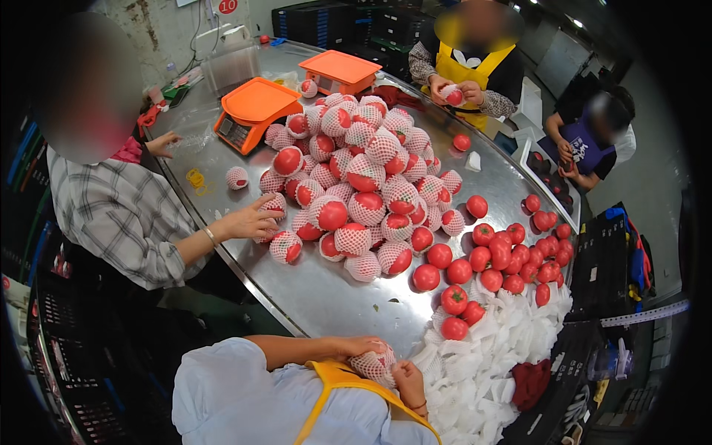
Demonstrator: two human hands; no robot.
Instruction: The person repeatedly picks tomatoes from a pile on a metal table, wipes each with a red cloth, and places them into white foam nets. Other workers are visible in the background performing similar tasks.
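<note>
Close to my apron, a tomato in a white foam net sleeve (374, 364) is held between both hands. My left hand (360, 346) lies over its upper side, and the fingers of my right hand (409, 379) pinch the net's edge at the other end. Right of my hands spreads a heap of white foam net sleeves (461, 384). Bare red tomatoes (459, 271) lie at the far edge of that heap, a few resting on it. Beyond my hands rises a large pile of net-sleeved tomatoes (361, 208) on the metal table (339, 303).
Two orange scales (258, 100) stand behind the pile. At the left, a co-worker's hand (245, 222) touches a sleeved tomato; another person (473, 61) across the table holds one. A third person (589, 133) works at a white tray. Yellow rubber bands (197, 181) and a dark red cloth (530, 385) lie about.
</note>
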